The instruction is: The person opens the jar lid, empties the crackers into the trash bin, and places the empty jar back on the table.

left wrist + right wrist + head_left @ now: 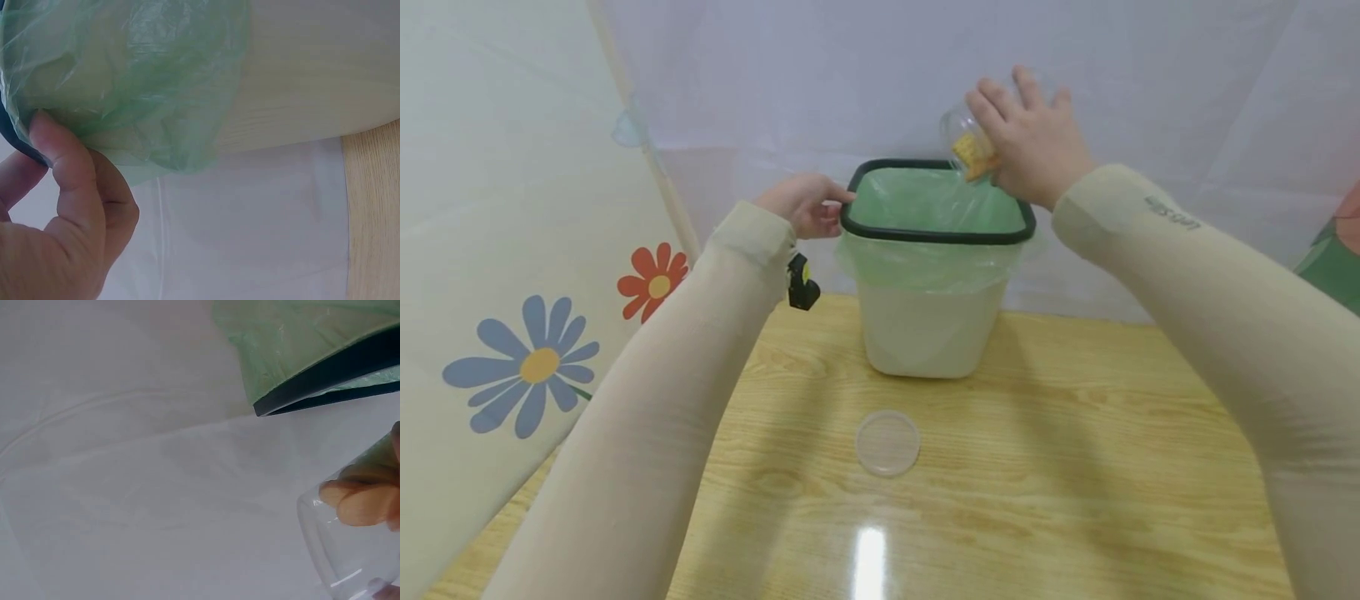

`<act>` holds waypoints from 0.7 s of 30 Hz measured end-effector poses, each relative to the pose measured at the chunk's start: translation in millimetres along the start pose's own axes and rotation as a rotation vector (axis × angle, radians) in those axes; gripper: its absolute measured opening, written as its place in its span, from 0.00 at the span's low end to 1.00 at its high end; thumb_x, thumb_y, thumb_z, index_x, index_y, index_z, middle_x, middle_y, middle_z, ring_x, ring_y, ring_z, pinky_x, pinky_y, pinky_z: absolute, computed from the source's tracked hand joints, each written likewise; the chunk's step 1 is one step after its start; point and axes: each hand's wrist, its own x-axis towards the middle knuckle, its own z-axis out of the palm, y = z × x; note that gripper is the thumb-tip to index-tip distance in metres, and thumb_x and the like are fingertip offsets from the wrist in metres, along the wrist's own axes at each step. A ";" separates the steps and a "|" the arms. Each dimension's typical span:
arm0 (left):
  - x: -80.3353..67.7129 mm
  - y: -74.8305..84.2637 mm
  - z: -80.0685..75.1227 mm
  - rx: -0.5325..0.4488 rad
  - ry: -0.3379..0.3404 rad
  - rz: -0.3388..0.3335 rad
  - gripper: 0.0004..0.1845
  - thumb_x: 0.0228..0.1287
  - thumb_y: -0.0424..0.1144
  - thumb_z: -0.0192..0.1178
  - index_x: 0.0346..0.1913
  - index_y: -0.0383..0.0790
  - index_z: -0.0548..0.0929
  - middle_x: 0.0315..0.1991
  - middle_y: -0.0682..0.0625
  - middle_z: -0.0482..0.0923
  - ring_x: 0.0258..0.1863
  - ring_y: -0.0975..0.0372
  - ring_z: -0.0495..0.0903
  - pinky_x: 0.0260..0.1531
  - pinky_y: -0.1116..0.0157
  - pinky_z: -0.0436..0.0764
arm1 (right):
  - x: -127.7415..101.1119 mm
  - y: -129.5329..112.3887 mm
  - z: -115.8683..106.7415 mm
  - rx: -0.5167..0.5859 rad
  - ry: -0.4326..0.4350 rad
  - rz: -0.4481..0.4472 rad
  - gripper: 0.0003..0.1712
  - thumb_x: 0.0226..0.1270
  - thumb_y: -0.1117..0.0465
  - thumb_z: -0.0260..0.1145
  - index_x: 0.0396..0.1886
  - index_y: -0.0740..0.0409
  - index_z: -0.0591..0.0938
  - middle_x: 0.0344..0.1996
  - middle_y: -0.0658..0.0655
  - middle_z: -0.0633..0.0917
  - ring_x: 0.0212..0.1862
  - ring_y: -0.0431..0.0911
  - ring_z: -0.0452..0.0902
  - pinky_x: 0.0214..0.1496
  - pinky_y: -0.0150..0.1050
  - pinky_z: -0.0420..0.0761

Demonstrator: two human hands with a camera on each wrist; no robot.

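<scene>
Clear plastic jar (967,143) tips in your right hand's (1037,146) grasp at upper centre of the frame, over the green-lined bin (935,267), whose black rim your left hand (805,204) pinches

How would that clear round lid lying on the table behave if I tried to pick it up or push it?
The clear lid looks thin and see-through, so it is probably very light. It lies flat on the glossy wooden table, so a push would likely slide it, and lifting it may mean prying up an edge. Flat like this, it seems unlikely to roll.
</scene>
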 end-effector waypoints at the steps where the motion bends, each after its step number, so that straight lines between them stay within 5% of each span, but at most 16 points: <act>1: 0.0 0.0 0.1 -0.002 0.000 -0.001 0.08 0.72 0.30 0.52 0.47 0.42 0.66 0.29 0.49 0.67 0.19 0.64 0.66 0.17 0.70 0.69 | -0.3 -0.1 0.2 -0.006 0.002 -0.006 0.49 0.62 0.56 0.70 0.75 0.63 0.53 0.73 0.66 0.57 0.73 0.68 0.43 0.62 0.75 0.52; 21: -0.7 1.1 -1.1 -0.015 0.000 -0.006 0.08 0.71 0.28 0.52 0.46 0.41 0.66 0.28 0.48 0.68 0.18 0.64 0.68 0.17 0.71 0.72 | 1.6 1.6 -3.2 -0.073 -0.027 -0.073 0.46 0.68 0.47 0.62 0.76 0.60 0.51 0.75 0.64 0.54 0.74 0.66 0.37 0.65 0.74 0.43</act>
